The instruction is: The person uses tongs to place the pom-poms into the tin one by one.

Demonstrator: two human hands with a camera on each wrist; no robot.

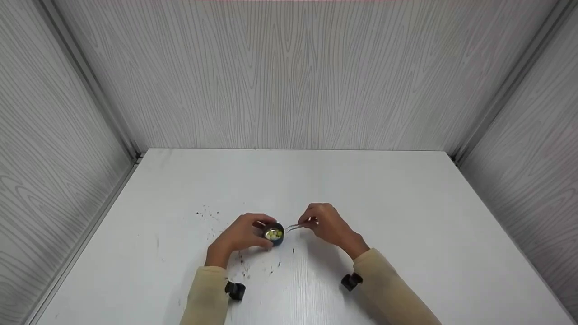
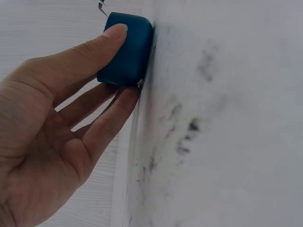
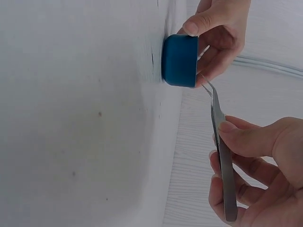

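A small blue cup (image 1: 281, 240), shiny inside, stands on the white table with several yellow-green and whitish round pieces (image 1: 273, 234) in it. My left hand (image 1: 241, 233) holds the cup by its sides, thumb on the near side and fingers round the far side; the left wrist view shows the cup's blue wall (image 2: 129, 49) under the thumb. My right hand (image 1: 327, 224) pinches metal tweezers (image 3: 223, 161) between thumb and fingers. The bent tips of the tweezers are just right of the cup's rim. Whether the tips hold anything is too small to tell.
Dark specks and scuffs (image 1: 244, 266) mark the white table (image 1: 384, 194) around and left of the cup. Grey wood-grain panels (image 1: 289, 76) rise at the back and both sides. A black wrist mount (image 1: 235, 291) sits on the left sleeve, another (image 1: 351, 281) on the right.
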